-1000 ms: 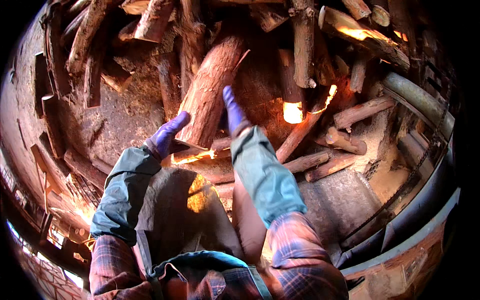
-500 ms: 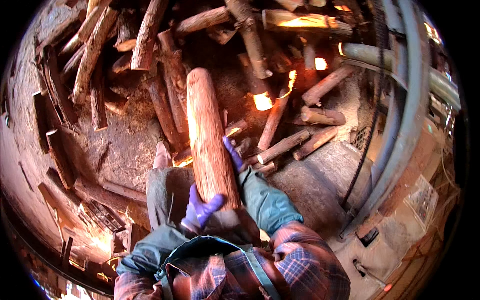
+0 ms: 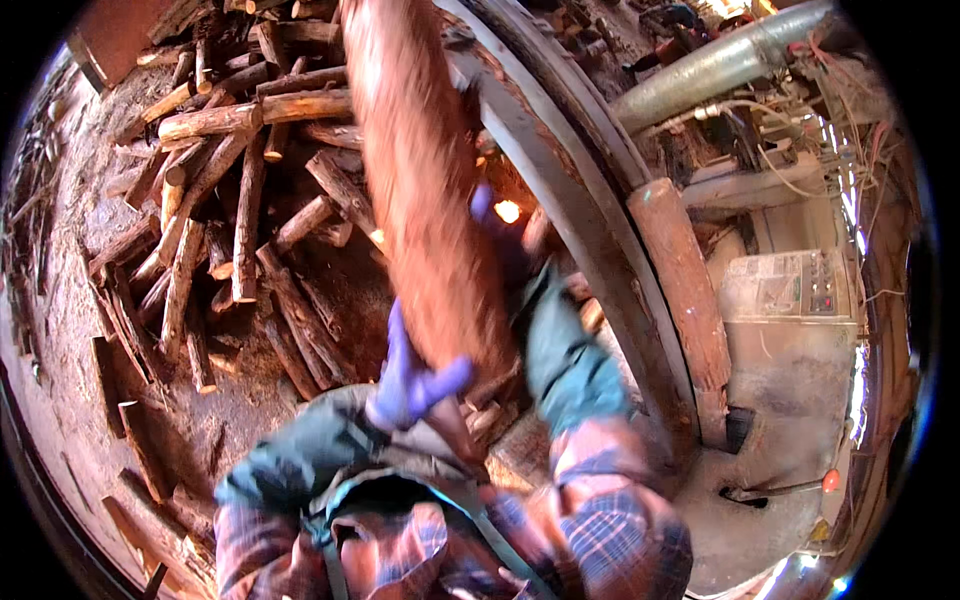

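I observe 1 thick log [image 3: 425, 190] tilted up before the torso, its far end leaving the top edge of view. Compared with 0.5 s ago, it appears raised closer to the camera, and the view has swung toward the curved metal beam [image 3: 590, 220]. I judge that the 2 hands now bear its weight. Left hand [image 3: 405, 388]: digits spread, clasping the lower end. Right hand [image 3: 502, 240]: against the right side; shadowed, closure cannot be told.
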`<state>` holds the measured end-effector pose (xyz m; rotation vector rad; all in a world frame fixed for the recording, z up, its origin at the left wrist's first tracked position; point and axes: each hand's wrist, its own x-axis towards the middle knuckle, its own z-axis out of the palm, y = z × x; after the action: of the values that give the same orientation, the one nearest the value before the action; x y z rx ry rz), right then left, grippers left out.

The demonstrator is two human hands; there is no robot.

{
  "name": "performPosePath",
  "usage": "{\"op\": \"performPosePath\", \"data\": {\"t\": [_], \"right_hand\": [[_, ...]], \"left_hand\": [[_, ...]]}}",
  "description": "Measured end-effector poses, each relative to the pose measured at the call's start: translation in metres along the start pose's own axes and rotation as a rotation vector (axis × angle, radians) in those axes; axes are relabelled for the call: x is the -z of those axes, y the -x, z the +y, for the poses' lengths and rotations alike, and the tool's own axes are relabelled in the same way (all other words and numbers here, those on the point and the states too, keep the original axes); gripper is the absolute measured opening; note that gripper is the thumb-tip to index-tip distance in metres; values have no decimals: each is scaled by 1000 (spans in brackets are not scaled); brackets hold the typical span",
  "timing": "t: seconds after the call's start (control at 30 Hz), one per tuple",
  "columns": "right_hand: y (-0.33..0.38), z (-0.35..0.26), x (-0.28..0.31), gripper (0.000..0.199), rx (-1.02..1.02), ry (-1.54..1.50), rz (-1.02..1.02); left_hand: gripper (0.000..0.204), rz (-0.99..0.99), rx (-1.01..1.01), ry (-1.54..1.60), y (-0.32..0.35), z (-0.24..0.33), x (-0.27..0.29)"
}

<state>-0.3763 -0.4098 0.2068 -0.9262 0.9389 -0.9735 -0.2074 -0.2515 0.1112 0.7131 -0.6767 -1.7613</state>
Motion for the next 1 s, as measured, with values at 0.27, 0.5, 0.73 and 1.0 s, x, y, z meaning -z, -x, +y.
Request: {"op": "performPosePath", "data": {"t": [0.27, 0.5, 0.73, 1.0], "right_hand": [[-71, -240, 185, 83, 408, 1204, -87], [-103, -118, 291, 105, 155, 1230, 292], [-63, -115, 284, 34, 696, 1317, 452], [18, 210, 82, 25, 362, 1185, -35]], "left_hand": [[56, -595, -688, -789, -129, -18, -176], [45, -411, 42, -749, -28, -125, -106], [37, -416, 135, -802, 26, -114, -34], [38, 13, 440, -829, 109, -132, 125]]}}
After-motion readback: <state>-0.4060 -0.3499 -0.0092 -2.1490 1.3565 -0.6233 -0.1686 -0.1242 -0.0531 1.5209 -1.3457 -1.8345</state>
